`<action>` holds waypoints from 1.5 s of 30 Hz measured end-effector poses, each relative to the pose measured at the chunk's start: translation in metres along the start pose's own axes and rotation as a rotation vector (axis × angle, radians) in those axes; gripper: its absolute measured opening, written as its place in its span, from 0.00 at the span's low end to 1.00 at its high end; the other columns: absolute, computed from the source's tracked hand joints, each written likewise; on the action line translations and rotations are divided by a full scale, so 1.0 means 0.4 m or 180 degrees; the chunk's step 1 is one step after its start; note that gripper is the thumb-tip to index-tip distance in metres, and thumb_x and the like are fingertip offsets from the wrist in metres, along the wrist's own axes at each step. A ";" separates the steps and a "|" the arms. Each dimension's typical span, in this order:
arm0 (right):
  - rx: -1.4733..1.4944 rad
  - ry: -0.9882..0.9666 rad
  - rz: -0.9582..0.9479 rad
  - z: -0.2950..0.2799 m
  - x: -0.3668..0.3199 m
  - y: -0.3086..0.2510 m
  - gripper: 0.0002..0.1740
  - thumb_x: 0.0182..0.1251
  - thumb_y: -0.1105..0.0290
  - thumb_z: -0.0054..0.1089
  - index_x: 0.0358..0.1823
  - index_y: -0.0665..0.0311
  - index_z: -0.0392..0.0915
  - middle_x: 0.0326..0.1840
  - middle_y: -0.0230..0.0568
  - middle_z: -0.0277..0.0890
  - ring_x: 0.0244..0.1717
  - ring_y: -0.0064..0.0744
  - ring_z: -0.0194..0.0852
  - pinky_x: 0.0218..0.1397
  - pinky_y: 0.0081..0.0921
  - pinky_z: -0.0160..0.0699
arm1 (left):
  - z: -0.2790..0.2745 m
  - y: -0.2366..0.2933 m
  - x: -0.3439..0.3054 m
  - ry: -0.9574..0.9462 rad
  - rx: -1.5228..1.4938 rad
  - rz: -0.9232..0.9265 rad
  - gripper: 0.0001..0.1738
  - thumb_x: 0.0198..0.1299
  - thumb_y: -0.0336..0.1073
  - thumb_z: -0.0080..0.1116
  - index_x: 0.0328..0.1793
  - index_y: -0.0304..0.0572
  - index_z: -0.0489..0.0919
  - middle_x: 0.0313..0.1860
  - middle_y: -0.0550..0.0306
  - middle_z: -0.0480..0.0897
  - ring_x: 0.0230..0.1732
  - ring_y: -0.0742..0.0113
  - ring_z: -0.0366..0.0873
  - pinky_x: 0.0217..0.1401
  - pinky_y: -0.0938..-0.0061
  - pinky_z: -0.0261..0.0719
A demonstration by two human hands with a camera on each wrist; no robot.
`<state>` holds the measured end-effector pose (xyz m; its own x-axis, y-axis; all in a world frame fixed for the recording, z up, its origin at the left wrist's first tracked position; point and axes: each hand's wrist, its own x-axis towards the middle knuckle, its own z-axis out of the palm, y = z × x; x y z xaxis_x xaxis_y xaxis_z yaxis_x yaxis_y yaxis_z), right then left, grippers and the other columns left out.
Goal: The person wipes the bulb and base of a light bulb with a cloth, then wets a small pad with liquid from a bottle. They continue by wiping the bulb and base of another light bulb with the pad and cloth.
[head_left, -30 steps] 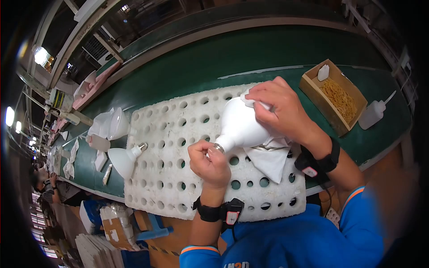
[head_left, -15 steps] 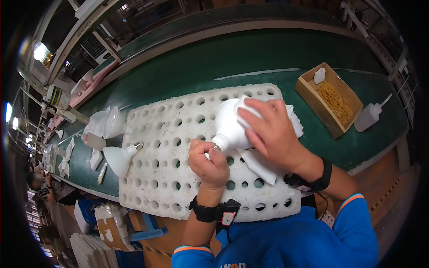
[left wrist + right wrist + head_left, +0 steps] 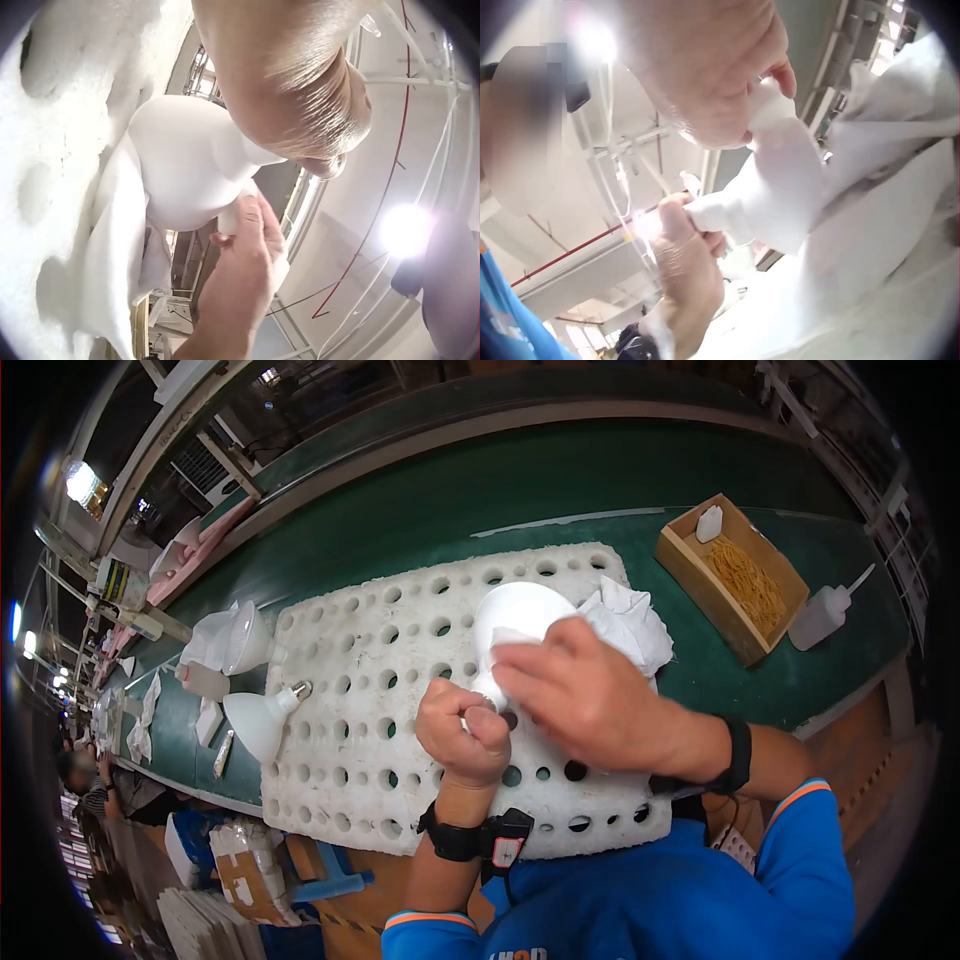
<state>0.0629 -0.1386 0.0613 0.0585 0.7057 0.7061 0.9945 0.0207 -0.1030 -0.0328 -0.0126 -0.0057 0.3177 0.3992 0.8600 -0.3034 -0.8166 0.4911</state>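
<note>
My left hand point(image 3: 462, 732) grips the screw base of a white reflector bulb point(image 3: 515, 605), fingers curled round its narrow end. The bulb is tilted, wide end away from me, over a white foam board point(image 3: 415, 608) full of round holes. My right hand point(image 3: 600, 695) lies across the bulb's near side by the neck. Between its thumb and fingers is a white wad point(image 3: 771, 105), pressed against the bulb in the right wrist view. A crumpled white cloth point(image 3: 632, 625) rests on the board just beyond, and it stands beside the bulb point(image 3: 180, 161) in the left wrist view.
A wooden box point(image 3: 690, 560) of yellow rubber bands point(image 3: 745, 582) and a spouted squeeze bottle point(image 3: 822, 617) stand at the right. Left of the board are a second white bulb point(image 3: 258, 722), another bulb point(image 3: 250, 640) and a lying bottle point(image 3: 203, 681). A wrapped carton point(image 3: 245, 875) sits below.
My right hand has slid with the white wad from the bulb's wide end down toward its neck, uncovering the crumpled cloth behind. My left hand keeps its grip on the base.
</note>
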 end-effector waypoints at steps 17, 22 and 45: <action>0.0014 -0.0059 0.0876 -0.068 -0.032 0.066 0.21 0.52 0.71 0.63 0.49 0.64 0.77 0.53 0.41 0.73 0.46 0.43 0.64 0.49 0.32 0.72 | 0.003 0.015 0.005 0.0534 -0.0640 -0.1481 0.14 0.69 0.43 0.42 0.39 0.39 0.65 0.30 0.64 0.64 0.27 0.79 0.58 0.31 0.84 0.60; 0.0117 0.0066 0.0874 -0.061 -0.014 0.091 0.22 0.51 0.72 0.63 0.50 0.64 0.76 0.54 0.43 0.72 0.48 0.45 0.64 0.50 0.33 0.71 | 0.011 0.003 0.007 0.0283 -0.0157 -0.0677 0.11 0.67 0.38 0.45 0.44 0.37 0.65 0.34 0.60 0.66 0.31 0.76 0.61 0.34 0.82 0.63; 0.0054 0.0123 0.0058 0.053 0.038 0.077 0.20 0.44 0.78 0.57 0.43 0.68 0.78 0.48 0.42 0.76 0.41 0.43 0.67 0.42 0.32 0.76 | -0.005 -0.002 0.009 -0.0009 0.0511 -0.0583 0.04 0.58 0.29 0.50 0.37 0.35 0.69 0.23 0.57 0.71 0.21 0.74 0.67 0.25 0.80 0.67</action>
<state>0.0924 -0.1123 0.0538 0.0804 0.6781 0.7306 0.9916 0.0203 -0.1279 -0.0332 -0.0096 -0.0028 0.3568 0.5459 0.7581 -0.0938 -0.7865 0.6105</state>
